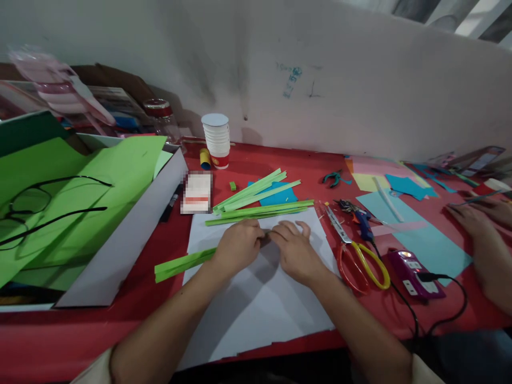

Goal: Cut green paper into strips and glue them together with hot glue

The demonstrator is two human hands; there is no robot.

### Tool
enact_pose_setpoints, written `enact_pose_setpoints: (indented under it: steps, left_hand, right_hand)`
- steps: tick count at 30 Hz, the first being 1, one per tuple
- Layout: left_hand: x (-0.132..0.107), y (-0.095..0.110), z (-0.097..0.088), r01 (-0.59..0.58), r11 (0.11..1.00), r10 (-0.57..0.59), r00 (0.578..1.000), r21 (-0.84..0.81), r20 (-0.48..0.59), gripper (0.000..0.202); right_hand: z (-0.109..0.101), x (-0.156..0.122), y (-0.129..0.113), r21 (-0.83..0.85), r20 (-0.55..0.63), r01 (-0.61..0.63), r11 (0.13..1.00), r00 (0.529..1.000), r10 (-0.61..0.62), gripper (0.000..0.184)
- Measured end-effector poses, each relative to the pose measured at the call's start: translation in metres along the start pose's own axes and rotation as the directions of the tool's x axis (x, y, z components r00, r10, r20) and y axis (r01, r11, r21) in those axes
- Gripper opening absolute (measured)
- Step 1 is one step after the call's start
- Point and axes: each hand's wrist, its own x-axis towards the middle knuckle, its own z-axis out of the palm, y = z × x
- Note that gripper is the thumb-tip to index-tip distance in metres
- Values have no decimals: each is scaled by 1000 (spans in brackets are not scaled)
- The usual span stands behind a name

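My left hand (pixel 239 246) is closed on a folded green paper strip (pixel 182 264), whose wide loose end sticks out to the left. Close beside it, my right hand (pixel 295 252) pinches at what looks like the strip's other end, with its little finger lifted. The fingers hide most of the strip between the hands. Both hands are over white paper sheets (pixel 256 314). Just beyond them lie folded green strips (pixel 260 212), and behind those a fan of lighter green strips (pixel 252 191) partly covers a blue paper piece (pixel 278 193).
To the left stands a white box (pixel 132 240) with green paper (pixel 100 197) and glasses (pixel 30 200). Stacked cups (pixel 216 140) stand behind. Scissors (pixel 352 250), a glue gun (pixel 363 224), pliers (pixel 332 178) and a purple power socket (pixel 414 274) lie right, near another person's hands (pixel 472 216).
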Motion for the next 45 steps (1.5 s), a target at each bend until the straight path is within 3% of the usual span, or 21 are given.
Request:
enact_pose_setpoints:
  steps: [3,7,11,15,19,25,28,31,37,45]
  left_hand:
    - [-2,-4,-4,-10,1000,11,1000,24,-11,28]
    - [-3,-9,-6,3,1000,-3,1000,21,-11,29]
    - [2,-10,-3,-8,998,9,1000,-68,21,29]
    - [5,-5,1,-40,986,43,999,-164,12,31]
    - [-5,-3,-1,14,999,-15,1000,-39,-9,27]
    - [-26,-8,-3,23,987,-14,998,160,-57,25]
    - [-34,-11,-4,60,987,-49,996,150,-78,25]
    - [-40,-15,-4,25,992,-14,996,122,-93,28]
    - [-43,-16,-1,-47,985,66,992,167,-108,30]
    - [-49,-25,-4,-31,993,47,990,116,-133,30]
  right_hand:
    - [3,0,-1,24,58,19,1000,998,-20,45]
    - [6,1,3,49,-9,62,997,998,-62,37]
    - [8,4,3,109,-91,128,986,989,-118,28]
    - [8,6,1,94,-36,115,989,993,-112,20]
    - [7,6,2,18,15,135,991,991,-135,19]
    - [8,5,2,-118,50,188,975,982,-183,17]
    - [8,4,1,-189,56,199,962,980,-192,16]
    - [6,4,-1,-210,85,202,956,978,-188,15]
    - [5,8,-13,-131,135,208,969,972,-191,18]
    - [14,8,-18,-153,118,226,962,971,-209,22]
